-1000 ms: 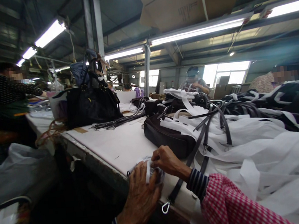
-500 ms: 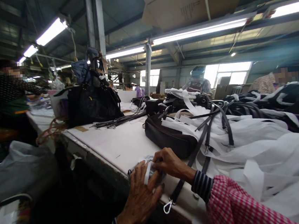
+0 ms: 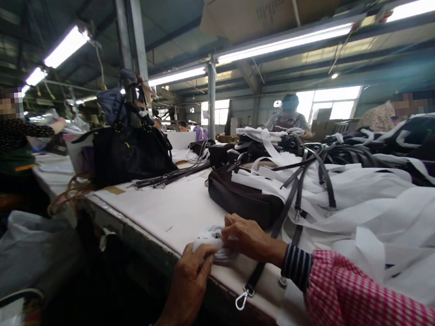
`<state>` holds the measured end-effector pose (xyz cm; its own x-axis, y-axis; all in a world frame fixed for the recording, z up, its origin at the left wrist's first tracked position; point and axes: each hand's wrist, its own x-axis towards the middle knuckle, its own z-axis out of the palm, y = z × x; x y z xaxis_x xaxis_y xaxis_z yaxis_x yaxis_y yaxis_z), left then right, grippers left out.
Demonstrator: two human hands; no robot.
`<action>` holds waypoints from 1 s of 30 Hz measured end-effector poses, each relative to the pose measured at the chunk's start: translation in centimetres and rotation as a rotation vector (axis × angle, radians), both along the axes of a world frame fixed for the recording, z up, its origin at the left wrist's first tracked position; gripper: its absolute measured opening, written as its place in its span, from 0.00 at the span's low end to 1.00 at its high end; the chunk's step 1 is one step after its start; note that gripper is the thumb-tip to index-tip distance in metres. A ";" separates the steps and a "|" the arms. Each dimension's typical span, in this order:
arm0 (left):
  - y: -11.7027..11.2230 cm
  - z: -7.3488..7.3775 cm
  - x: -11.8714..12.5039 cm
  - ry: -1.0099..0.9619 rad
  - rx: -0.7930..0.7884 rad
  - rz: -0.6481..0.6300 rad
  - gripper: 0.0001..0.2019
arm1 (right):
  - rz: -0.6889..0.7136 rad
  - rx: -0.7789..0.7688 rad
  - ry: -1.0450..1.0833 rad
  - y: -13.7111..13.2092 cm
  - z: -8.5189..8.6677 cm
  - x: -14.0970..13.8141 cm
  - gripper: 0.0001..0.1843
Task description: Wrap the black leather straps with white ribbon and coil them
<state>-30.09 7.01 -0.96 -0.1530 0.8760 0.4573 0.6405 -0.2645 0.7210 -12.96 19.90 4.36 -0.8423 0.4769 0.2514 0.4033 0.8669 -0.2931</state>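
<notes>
Near the table's front edge lies a small bundle wrapped in white strip [image 3: 226, 256], with a few dark bits showing at its top. My left hand [image 3: 186, 281] pinches the white strip at the bundle's left side, thumb and fingers together. On the right side, my right hand [image 3: 250, 238] has its curled fingers closed on the same bundle; its fingertips are partly hidden. Just right of my hands, a dark strap [image 3: 256, 277] with a silver snap hook [image 3: 243, 300] hangs over the edge. Behind them sits a black bag [image 3: 244, 196] with white strips on it.
Long white strips [image 3: 407, 216] and black straps [image 3: 329, 183] heap up on the right. A large black handbag [image 3: 132, 153] stands at the back left of the white table [image 3: 156, 210]. One person [image 3: 2, 132] is at the left; others are behind the heap.
My left hand has drawn back left and down from the top of the bundle and now pinches its strip. More of the white wrapping shows. My right hand stays at the bundle.
</notes>
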 end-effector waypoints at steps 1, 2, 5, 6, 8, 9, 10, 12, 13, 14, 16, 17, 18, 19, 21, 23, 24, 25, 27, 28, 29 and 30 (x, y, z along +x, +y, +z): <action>0.2 0.6 -0.1 -0.014 -0.015 0.013 0.12 | 0.024 0.031 -0.034 -0.1 0.2 0.0 0.08; 0.4 1.1 -0.2 -0.031 -0.038 0.031 0.13 | 0.050 0.057 -0.063 -0.2 0.4 0.1 0.10; 1.4 2.4 -0.8 -0.096 -0.152 0.074 0.22 | 0.124 0.093 -0.105 -0.2 0.7 0.5 0.12; 1.8 2.8 -1.2 -0.107 -0.185 0.061 0.22 | 0.137 0.108 -0.118 -0.2 0.8 0.6 0.12; 2.4 3.9 -2.2 -0.068 -0.212 0.006 0.17 | 0.136 0.147 -0.149 -0.2 0.8 0.8 0.13; 2.6 4.5 -2.7 -0.007 -0.207 -0.023 0.14 | 0.126 0.164 -0.159 -0.3 0.8 0.9 0.13; 2.8 5.2 -3.1 0.084 -0.197 -0.039 0.12 | 0.119 0.178 -0.161 -0.3 0.7 0.8 0.13; 3.0 6.7 -3.8 0.351 -0.198 -0.002 0.13 | 0.115 0.190 -0.147 -0.4 0.6 0.7 0.13; 3.1 7.5 -3.9 0.481 -0.212 0.034 0.14 | 0.111 0.189 -0.139 -0.4 0.5 0.7 0.13; 3.3 8.1 -3.9 0.587 -0.236 0.069 0.14 | 0.108 0.187 -0.133 -0.4 0.5 0.6 0.12; 3.7 9.1 -3.5 0.706 -0.274 0.111 0.14 | 0.107 0.186 -0.127 -0.4 0.3 0.5 0.12; 3.9 9.5 -3.2 0.728 -0.280 0.113 0.14 | 0.109 0.187 -0.125 -0.4 0.3 0.5 0.12; 4.1 9.7 -2.8 0.741 -0.280 0.109 0.14 | 0.112 0.188 -0.123 -0.4 0.2 0.5 0.12; 4.3 9.8 -2.4 0.759 -0.279 0.105 0.14 | 0.113 0.189 -0.121 -0.4 0.2 0.5 0.12; 4.7 10.1 -1.6 0.786 -0.269 0.086 0.15 | 0.114 0.193 -0.115 -0.4 0.1 0.5 0.11; 4.8 10.2 -1.2 0.785 -0.249 0.063 0.16 | 0.113 0.197 -0.107 -0.4 -0.1 0.5 0.11; 4.9 10.3 -1.1 0.773 -0.241 0.054 0.16 | 0.111 0.199 -0.101 -0.4 -0.2 0.5 0.11; 4.9 10.2 -1.0 0.754 -0.235 0.050 0.14 | 0.108 0.199 -0.096 -0.4 -0.3 0.5 0.11; 4.9 9.9 -0.9 0.712 -0.222 0.059 0.09 | 0.102 0.197 -0.088 -0.3 -0.6 0.4 0.12; 5.0 9.6 -0.8 0.692 -0.211 0.068 0.08 | 0.100 0.196 -0.086 -0.2 -0.7 0.4 0.12; 5.0 9.2 -0.7 0.673 -0.197 0.077 0.08 | 0.099 0.193 -0.083 -0.2 -0.8 0.4 0.12; 5.1 8.7 -0.5 0.655 -0.181 0.087 0.07 | 0.098 0.191 -0.081 -0.1 -0.8 0.4 0.12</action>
<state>-30.60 12.07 7.71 0.0316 0.9443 0.3275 0.9731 -0.1039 0.2058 -12.51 19.76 3.54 -0.9033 0.3422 0.2589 0.3301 0.9396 -0.0902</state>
